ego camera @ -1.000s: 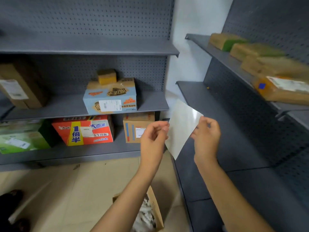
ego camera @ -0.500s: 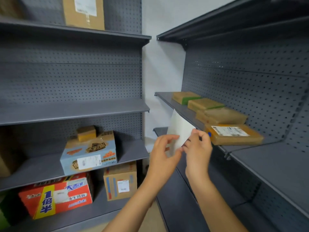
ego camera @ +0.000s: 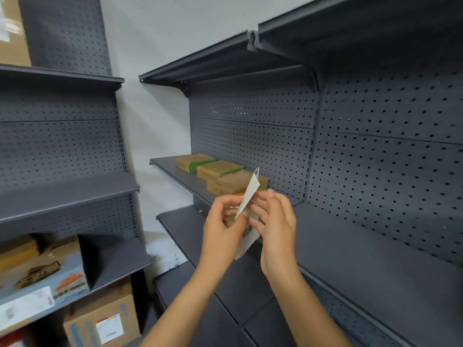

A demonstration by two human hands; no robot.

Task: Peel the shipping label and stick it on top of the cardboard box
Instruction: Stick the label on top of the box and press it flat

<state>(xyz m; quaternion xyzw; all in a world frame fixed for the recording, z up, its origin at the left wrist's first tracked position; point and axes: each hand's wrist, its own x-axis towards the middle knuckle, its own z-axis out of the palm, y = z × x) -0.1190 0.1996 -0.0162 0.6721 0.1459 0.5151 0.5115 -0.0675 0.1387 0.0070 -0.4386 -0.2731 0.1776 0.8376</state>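
Observation:
Both hands hold the white shipping label (ego camera: pixel 249 194) in front of the right-hand shelves. My left hand (ego camera: pixel 221 229) pinches its lower edge; my right hand (ego camera: pixel 274 226) grips it from the right. One white layer stands up, edge-on, and another printed layer (ego camera: pixel 246 240) hangs down between my hands, so the sheet looks split apart. Flat brown cardboard boxes (ego camera: pixel 225 180) lie in a row on the right middle shelf, just behind the label; my hands hide the nearest one.
Grey pegboard shelving (ego camera: pixel 350 234) fills the right side and a second unit (ego camera: pixel 65 196) stands at the left. Its lower shelves carry a blue printed carton (ego camera: pixel 42 274) and a brown labelled box (ego camera: pixel 105 319). A white wall lies between the units.
The view has swung up and to the right, toward the right shelves. The label has turned from flat-on to edge-on, and a lower layer now hangs apart from the upper one.

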